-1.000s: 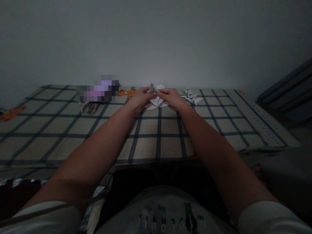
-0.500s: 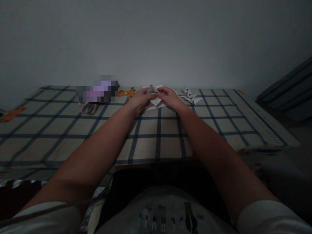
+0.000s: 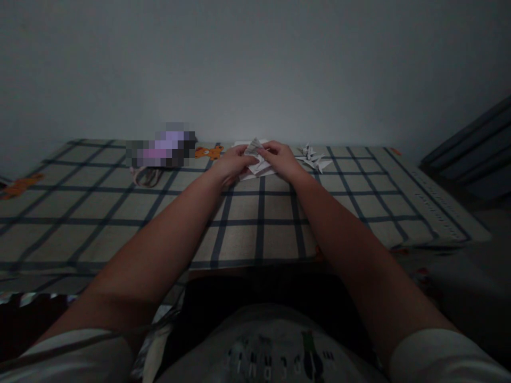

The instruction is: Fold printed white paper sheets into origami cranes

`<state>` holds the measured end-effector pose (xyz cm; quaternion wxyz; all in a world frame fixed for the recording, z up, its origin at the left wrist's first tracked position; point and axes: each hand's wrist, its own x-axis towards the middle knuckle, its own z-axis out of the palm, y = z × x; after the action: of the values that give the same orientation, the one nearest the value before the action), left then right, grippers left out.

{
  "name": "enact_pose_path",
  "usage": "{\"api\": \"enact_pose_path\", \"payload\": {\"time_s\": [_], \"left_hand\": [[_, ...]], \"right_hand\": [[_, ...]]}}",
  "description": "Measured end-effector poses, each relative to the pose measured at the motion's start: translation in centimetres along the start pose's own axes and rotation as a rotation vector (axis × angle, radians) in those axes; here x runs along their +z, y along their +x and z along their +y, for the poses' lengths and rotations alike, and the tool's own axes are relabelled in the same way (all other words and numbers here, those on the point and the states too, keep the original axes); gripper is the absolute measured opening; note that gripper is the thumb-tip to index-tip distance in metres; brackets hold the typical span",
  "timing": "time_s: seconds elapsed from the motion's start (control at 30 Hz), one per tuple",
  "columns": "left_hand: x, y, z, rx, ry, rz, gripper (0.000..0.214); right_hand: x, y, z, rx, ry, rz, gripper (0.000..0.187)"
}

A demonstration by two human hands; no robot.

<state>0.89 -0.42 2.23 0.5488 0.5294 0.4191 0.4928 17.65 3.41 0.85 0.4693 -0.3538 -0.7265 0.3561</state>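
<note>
Both my hands meet at the far side of a checked cloth [image 3: 259,223]. My left hand [image 3: 229,164] and my right hand [image 3: 281,158] each pinch the same small folded piece of white paper [image 3: 254,148] between fingers and thumb, just above the cloth. Beneath it lie flat white paper sheets [image 3: 255,169], partly hidden by my fingers. The light is dim and the paper's folds are hard to make out.
A few finished pointed paper figures [image 3: 313,158] lie just right of my right hand. A blurred purple object [image 3: 162,149] with a looped cord [image 3: 146,175] sits to the left. A plain wall rises behind; dark bedding [image 3: 471,154] at the right.
The folded paper has tilted and dropped slightly between my fingers; my right hand has shifted a little left over it. My arms have barely moved.
</note>
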Motion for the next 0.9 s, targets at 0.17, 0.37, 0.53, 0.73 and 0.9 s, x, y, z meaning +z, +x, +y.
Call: {"api": "enact_pose_path", "payload": {"time_s": [0.17,0.37,0.53,0.73,0.9], "left_hand": [[0.0,0.1,0.0,0.017,-0.013,0.008,0.036],[0.2,-0.1,0.2,-0.023,-0.052,0.029,0.03],[-0.3,0.5,-0.2,0.002,-0.044,0.087,0.02],[-0.2,0.2,0.2,0.028,-0.035,0.153,0.018],[0.0,-0.2,0.7,-0.013,-0.041,0.104,0.017]], "right_hand": [[-0.1,-0.3,-0.7,0.011,-0.045,-0.014,0.029],[-0.3,-0.1,-0.7,-0.068,-0.119,0.025,0.023],[0.2,-0.2,-0.8,0.057,0.044,0.008,0.032],[0.3,-0.7,-1.3,0.142,0.155,-0.082,0.033],[-0.1,-0.6,-1.0,0.145,0.221,-0.126,0.034]]}}
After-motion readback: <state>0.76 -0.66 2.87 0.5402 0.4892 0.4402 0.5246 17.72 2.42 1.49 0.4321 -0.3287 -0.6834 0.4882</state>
